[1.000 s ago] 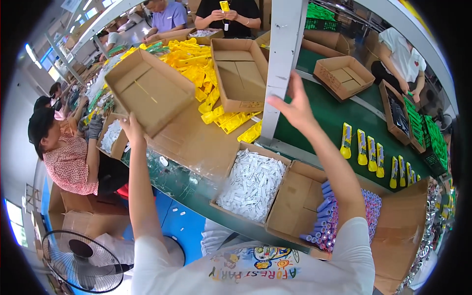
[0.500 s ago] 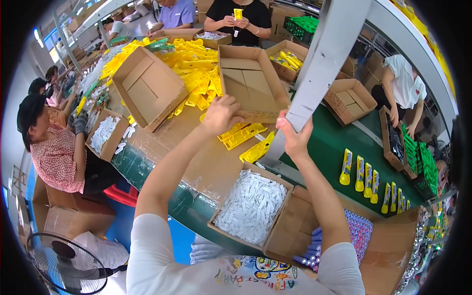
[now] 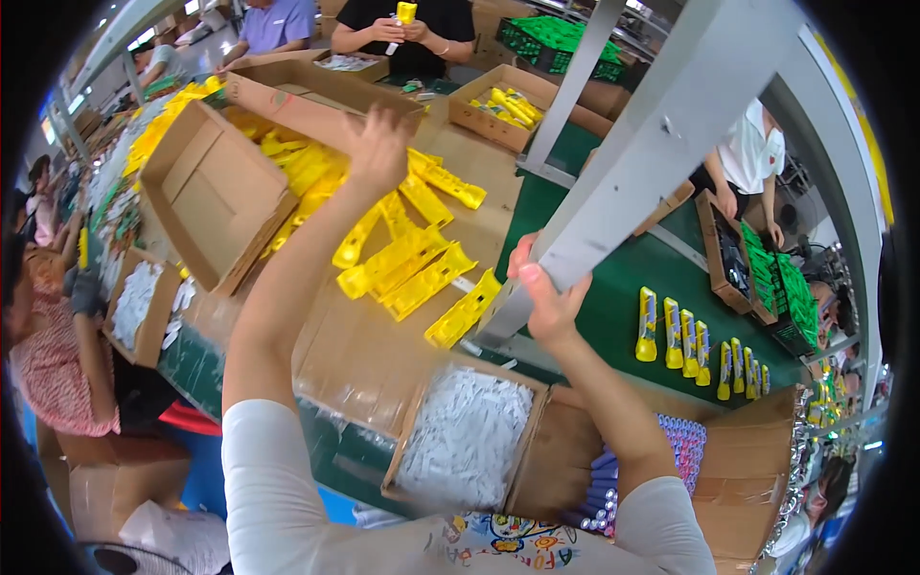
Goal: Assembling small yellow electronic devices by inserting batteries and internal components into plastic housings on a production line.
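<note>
My left hand (image 3: 379, 151) is stretched far forward at the right end of a shallow cardboard box (image 3: 297, 113), its fingers apart and blurred. That box lies tilted over a pile of yellow plastic shells (image 3: 307, 172). I cannot tell whether the hand still touches the box. My right hand (image 3: 551, 299) is beside the grey metal post (image 3: 632, 172), thumb and fingers apart, holding nothing; some fingers are partly hidden. Several yellow shells (image 3: 412, 273) lie on the cardboard-covered tabletop between my arms. Another empty cardboard box (image 3: 216, 196) leans on the pile at the left.
Close to me stand a box of small white strips (image 3: 465, 436) and a box of purple cylinders (image 3: 680, 446). Finished-looking yellow pieces (image 3: 671, 331) line the green belt (image 3: 604, 355) at the right. Co-workers sit around the table; one holds a yellow piece (image 3: 406, 12).
The box that both hands held has moved left and away onto the yellow pile. My right hand has come off it and moved slightly lower. The view has shifted to the right.
</note>
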Demonstrator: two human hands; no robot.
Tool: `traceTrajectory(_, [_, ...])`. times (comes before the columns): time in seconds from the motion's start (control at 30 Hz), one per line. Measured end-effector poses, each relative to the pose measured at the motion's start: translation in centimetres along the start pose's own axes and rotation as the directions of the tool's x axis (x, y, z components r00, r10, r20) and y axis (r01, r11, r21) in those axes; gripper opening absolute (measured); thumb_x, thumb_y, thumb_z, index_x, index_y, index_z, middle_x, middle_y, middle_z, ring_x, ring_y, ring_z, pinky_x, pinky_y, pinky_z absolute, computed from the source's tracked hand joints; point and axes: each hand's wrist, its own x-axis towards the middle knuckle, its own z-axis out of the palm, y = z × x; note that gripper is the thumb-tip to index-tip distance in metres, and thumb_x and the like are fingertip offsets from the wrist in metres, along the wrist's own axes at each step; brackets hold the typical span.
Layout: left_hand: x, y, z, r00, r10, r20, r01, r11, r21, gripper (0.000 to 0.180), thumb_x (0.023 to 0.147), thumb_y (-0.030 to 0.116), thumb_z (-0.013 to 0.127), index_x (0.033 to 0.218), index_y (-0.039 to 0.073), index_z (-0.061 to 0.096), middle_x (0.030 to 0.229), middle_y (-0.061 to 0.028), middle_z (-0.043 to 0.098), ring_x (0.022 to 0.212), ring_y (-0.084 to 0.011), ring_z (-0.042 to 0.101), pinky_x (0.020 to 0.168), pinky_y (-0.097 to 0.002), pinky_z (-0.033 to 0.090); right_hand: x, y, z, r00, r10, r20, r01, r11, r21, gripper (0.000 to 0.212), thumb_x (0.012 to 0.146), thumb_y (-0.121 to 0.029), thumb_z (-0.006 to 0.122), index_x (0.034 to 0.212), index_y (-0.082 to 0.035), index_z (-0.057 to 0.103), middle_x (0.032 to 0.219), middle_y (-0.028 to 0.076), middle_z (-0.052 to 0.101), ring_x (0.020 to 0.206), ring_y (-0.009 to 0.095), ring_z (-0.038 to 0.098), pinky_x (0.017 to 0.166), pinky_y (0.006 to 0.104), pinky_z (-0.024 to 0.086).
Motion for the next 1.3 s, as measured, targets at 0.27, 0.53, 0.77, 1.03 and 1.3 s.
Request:
traceTrajectory(0.27, [10.5, 12.3, 14.0, 0.960, 0.253, 0.123, -0.238, 0.964, -0.122, 0.044, 0.093, 0.016, 0.042, 0.136, 0.010, 0.046, 0.146, -0.0086, 0.038, 0.141, -0.0240, 0.024, 0.110, -0.0595, 0.018, -1.5, -1.0, 0.6, 0.998, 0.047, 0.034, -0.048, 0.999, 0.017, 0.041, 0.078, -0.023, 0.069, 0.106, -0.003, 0.046, 0.084, 0.011, 0.055, 0.070, 0.018, 0.053, 0.060, 0.0315, 0.045])
traceTrajectory(0.53, [12.5, 14.3, 16.9, 0.941, 0.216, 0.262, -0.163, 0.964, -0.211, 0.034, 0.094, 0.017, 0.043, 0.127, 0.016, 0.052, 0.130, -0.0053, 0.053, 0.127, -0.0203, 0.042, 0.107, -0.0460, 0.029, 0.3, -1.2, -0.4, 0.989, 0.006, 0.150, -0.003, 1.000, -0.021, 0.054, 0.074, -0.031, 0.080, 0.108, -0.009, 0.044, 0.083, 0.011, 0.057, 0.062, 0.019, 0.053, 0.053, 0.0314, 0.047])
traceTrajectory(0.77, [11.9, 12.1, 9.7, 0.894, 0.448, -0.015, -0.448, 0.892, -0.064, 0.025, 0.088, 0.018, 0.051, 0.110, 0.019, 0.062, 0.114, -0.0027, 0.061, 0.114, -0.0215, 0.053, 0.095, -0.0417, 0.040, -1.4, -1.5, 0.0, 0.991, 0.126, 0.046, -0.125, 0.992, -0.036, 0.046, 0.076, -0.031, 0.073, 0.103, -0.002, 0.049, 0.085, 0.007, 0.054, 0.073, 0.015, 0.053, 0.063, 0.0284, 0.045])
traceTrajectory(1.03, [9.8, 4.5, -9.9, 0.887, 0.430, -0.171, -0.431, 0.902, 0.033, 0.047, 0.067, 0.024, 0.070, 0.111, 0.010, 0.058, 0.113, -0.0104, 0.060, 0.112, -0.0276, 0.051, 0.091, -0.0423, 0.041, 0.7, 0.2, -0.9, 0.990, -0.138, 0.006, 0.138, 0.985, -0.108, 0.050, 0.081, -0.007, 0.069, 0.123, -0.002, 0.043, 0.098, 0.006, 0.060, 0.086, 0.014, 0.058, 0.077, 0.0286, 0.048])
traceTrajectory(1.3, [-14.2, -2.7, -36.3, 0.941, 0.335, 0.041, -0.337, 0.928, 0.158, 0.026, 0.076, 0.009, 0.063, 0.102, 0.010, 0.061, 0.098, -0.0126, 0.059, 0.091, -0.0300, 0.058, 0.070, -0.0409, 0.047, 2.1, 0.0, 0.0, 0.968, -0.251, 0.018, 0.248, 0.936, -0.251, 0.042, 0.080, -0.031, 0.074, 0.103, -0.001, 0.054, 0.092, 0.011, 0.067, 0.076, 0.018, 0.065, 0.070, 0.0293, 0.051])
